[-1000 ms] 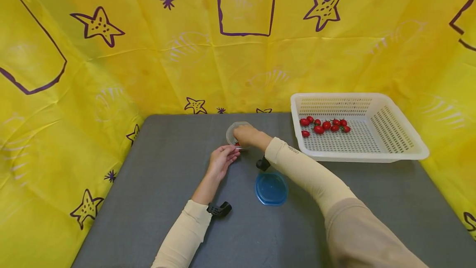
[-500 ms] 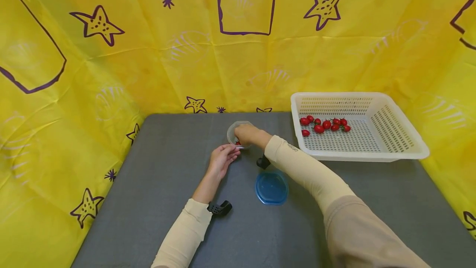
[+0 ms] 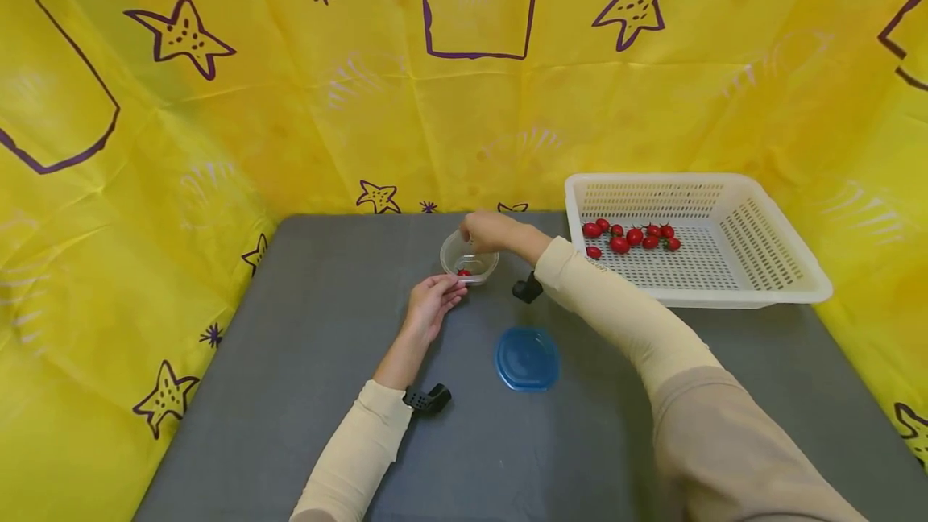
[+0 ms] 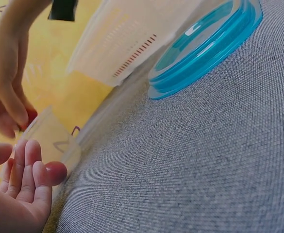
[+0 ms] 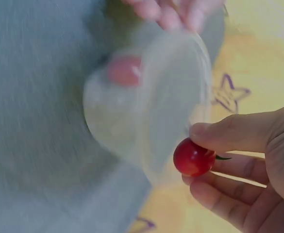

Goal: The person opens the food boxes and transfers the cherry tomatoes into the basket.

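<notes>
A clear plastic tub (image 3: 484,266) stands on the grey table toward the back. My left hand (image 3: 428,306) pinches its near rim between thumb and fingers. One cherry tomato (image 3: 464,272) lies inside the tub; the right wrist view shows that tomato (image 5: 125,70) blurred through the wall. Over the tub's far rim is my right hand (image 3: 496,232). Its thumb and fingers pinch another cherry tomato (image 5: 194,158) with a green stem, beside the tub's mouth in the right wrist view. The head view hides this held tomato behind the hand.
A blue lid (image 3: 528,358) lies on the table in front of the tub. At the back right, a white perforated basket (image 3: 790,264) holds several cherry tomatoes (image 3: 634,237). A yellow patterned cloth (image 3: 464,135) hangs behind and around the table.
My right hand has risen from inside the tub to above its far rim, and the tub's inside shows more. The left hand stays at the rim.
</notes>
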{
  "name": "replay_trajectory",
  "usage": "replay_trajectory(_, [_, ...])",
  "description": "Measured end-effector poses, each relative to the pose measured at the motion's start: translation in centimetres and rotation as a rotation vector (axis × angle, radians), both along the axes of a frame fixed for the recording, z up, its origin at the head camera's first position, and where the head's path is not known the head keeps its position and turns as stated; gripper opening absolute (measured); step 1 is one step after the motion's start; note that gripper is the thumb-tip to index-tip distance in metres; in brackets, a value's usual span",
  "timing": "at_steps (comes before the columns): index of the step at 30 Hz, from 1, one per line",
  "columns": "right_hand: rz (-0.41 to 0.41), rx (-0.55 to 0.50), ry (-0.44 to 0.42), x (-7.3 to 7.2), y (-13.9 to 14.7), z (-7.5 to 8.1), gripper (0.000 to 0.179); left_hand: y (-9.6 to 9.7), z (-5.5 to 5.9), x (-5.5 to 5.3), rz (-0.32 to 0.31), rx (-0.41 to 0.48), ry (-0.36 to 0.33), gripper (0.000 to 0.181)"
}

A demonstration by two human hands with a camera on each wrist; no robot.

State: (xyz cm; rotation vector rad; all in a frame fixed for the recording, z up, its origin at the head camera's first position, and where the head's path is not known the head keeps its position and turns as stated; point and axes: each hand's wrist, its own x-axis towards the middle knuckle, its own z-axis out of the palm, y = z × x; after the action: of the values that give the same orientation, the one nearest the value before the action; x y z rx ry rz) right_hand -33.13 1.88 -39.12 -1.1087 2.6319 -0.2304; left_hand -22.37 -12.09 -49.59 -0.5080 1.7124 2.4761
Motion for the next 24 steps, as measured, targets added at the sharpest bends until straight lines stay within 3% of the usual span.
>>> replay_trajectory(5, [-0.017,-0.062,0.015,-1.6,2.6,2.0,0.028,-0.1,0.1,-0.2,0.000,-0.004,-0.019,0.007])
replay_trajectory(11, [-0.095,-0.108,-0.004,-2.7,6.5,3.7,0.029,-0.2,0.0,0.0,0.004,-0.010,-0.017,0.013])
replay_trajectory(17, [-0.188,-0.089,0.002,-3.3,11.3,4.4,0.030,-0.1,-0.2,0.5,-0.008,-0.010,-0.036,0.012])
replay_trajectory(24, [-0.306,-0.103,-0.015,-3.9,16.6,5.5,0.028,0.0,0.1,0.2,-0.005,-0.010,-0.010,0.010])
